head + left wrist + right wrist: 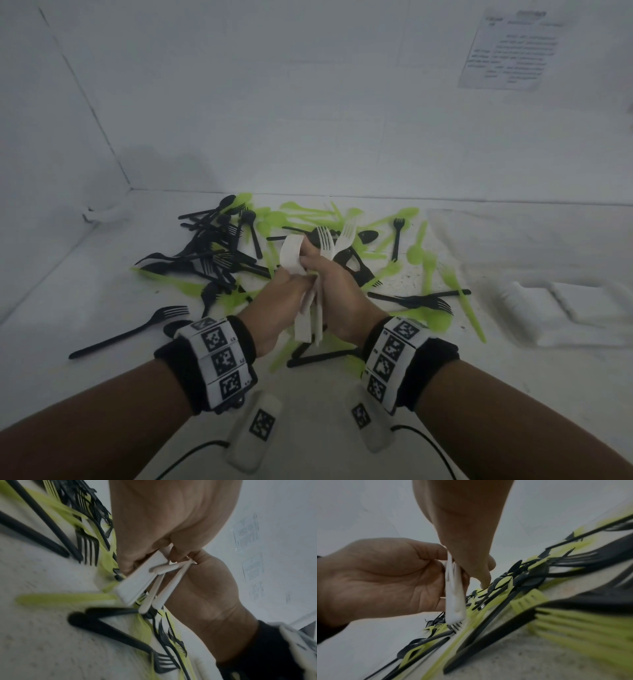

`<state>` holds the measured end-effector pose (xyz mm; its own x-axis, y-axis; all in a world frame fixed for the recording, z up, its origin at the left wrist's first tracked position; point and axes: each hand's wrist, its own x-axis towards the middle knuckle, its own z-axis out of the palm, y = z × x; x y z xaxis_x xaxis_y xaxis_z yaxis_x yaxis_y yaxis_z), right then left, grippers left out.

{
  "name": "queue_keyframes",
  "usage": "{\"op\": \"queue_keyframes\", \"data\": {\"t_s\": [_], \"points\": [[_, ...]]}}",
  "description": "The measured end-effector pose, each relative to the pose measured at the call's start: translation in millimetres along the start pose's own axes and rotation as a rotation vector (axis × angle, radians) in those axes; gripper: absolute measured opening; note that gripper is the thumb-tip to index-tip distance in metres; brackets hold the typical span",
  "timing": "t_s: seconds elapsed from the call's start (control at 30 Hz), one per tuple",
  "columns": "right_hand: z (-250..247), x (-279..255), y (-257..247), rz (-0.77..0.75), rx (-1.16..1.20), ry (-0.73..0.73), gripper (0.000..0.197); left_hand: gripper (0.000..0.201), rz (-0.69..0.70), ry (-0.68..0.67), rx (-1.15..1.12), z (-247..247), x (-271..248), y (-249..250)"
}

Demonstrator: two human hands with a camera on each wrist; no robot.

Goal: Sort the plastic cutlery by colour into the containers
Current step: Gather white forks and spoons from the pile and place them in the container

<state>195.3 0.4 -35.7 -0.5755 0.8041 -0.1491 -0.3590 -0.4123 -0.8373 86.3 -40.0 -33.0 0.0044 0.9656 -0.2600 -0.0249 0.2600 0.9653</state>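
Both hands, left hand (274, 301) and right hand (337, 291), curl around one bundle of white plastic forks (310, 308) (tines upward). Black plastic cutlery (212, 253) and lime-green plastic cutlery (424, 253) litter the white surface (102, 394) beneath.

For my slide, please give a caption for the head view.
Both hands, left hand and right hand, grip white cutlery above black and green pieces.
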Motion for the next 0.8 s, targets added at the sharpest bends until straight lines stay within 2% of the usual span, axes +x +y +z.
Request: {"op": "queue_keyframes", "data": {"t_s": [0.07,0.13,0.2,0.27,0.33,0.37,0.43,0.5,0.6,0.7,0.8], "points": [[4,3,4,-0.016,-0.035,0.114,0.036,0.033,-0.024,0.068,-0.028,-13,4,-1],[1,10,12,-0.112,-0.147,0.349,0.031,0.03,-0.046,0.112,-0.111,-27,10,-2],[-4,15,18,-0.216,-0.196,0.555,0.028,0.013,-0.055,0.17,-0.181,-40,13,-1],[-7,16,19,-0.207,-0.196,0.652,0.036,0.006,-0.058,0.191,-0.227,-52,16,1],[-7,14,20,-0.113,-0.23,0.622,0.05,0.005,-0.043,0.187,-0.256,-59,19,3],[-5,13,20,-0.079,-0.224,0.569,0.05,0.005,-0.034,0.179,-0.27,-61,20,3],[1,14,19,-0.065,-0.261,0.459,0.033,0.006,-0.025,0.161,-0.277,-62,21,3],[9,17,20,-0.098,-0.368,0.415,0.021,0.006,-0.005,0.135,-0.255,-60,22,4],[20,17,22,-0.192,-0.342,0.361,0.018,0.014,0.019,0.071,-0.214,-54,21,5],[25,16,25,-0.301,-0.383,0.366,0.025,0.028,0.025,0.021,-0.203,-52,23,6],[25,16,25,-0.356,-0.411,0.382,0.033,0.031,0.029,0.002,-0.183,-51,28,6]]}}
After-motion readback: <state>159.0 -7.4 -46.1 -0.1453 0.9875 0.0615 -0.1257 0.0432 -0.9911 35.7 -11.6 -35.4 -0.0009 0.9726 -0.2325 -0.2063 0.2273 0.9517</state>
